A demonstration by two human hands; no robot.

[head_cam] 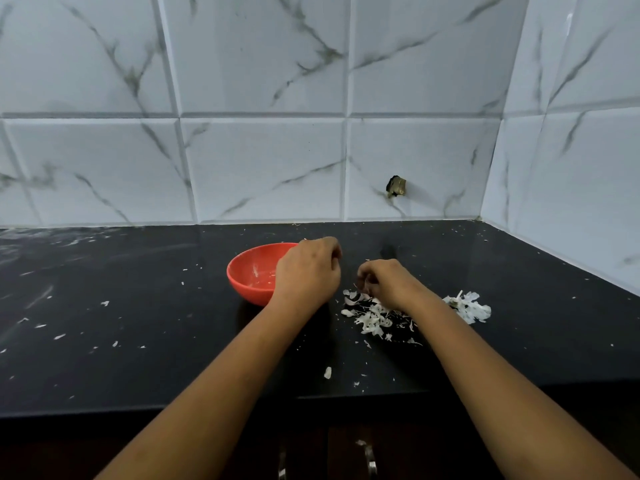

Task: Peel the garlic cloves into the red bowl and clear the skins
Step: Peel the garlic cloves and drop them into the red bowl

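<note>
The red bowl sits just left of the left hand, which covers the bowl's right rim. That hand's fingers curl down beyond the rim, and it is unclear whether they hold anything. Pale flecks lie inside the bowl. The right hand curls too, its fingertips just above a pile of garlic skins; any pinch is hidden. A bigger clump of skins lies right of that wrist on the black counter.
</note>
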